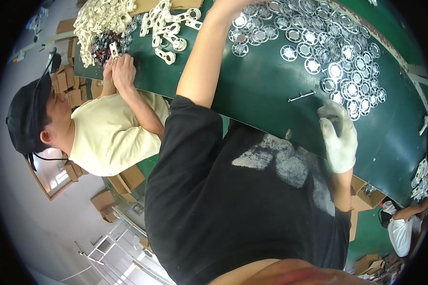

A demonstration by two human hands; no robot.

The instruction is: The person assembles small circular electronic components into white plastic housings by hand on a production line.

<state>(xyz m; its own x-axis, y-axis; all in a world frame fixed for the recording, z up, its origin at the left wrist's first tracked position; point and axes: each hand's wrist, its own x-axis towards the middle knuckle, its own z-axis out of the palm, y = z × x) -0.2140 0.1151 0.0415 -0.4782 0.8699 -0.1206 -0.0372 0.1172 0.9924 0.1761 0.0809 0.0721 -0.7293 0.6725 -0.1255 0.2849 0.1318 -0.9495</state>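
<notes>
My left arm, in a black sleeve, stretches away across the green table (266, 95). My left hand (230, 5) sits at the top edge of the picture, beside the pile of shiny round discs (309, 37); its fingers are cut off from view. My right hand (340, 137) wears a white glove and hovers over the near right part of the table. Its thumb and fingers are curved and apart, and nothing shows between them. Just left of its fingertips lies a thin metal rod (301, 96). The nearest silver discs (354, 108) lie right beyond this hand.
At the left, a co-worker (114, 128) handles a cream part (114, 50). Heaped cream plastic parts (104, 21), small dark pieces (107, 47) and cream link-shaped parts (166, 35) cover the table's left end. Another person (402, 230) is at the far right, near cardboard boxes (366, 199).
</notes>
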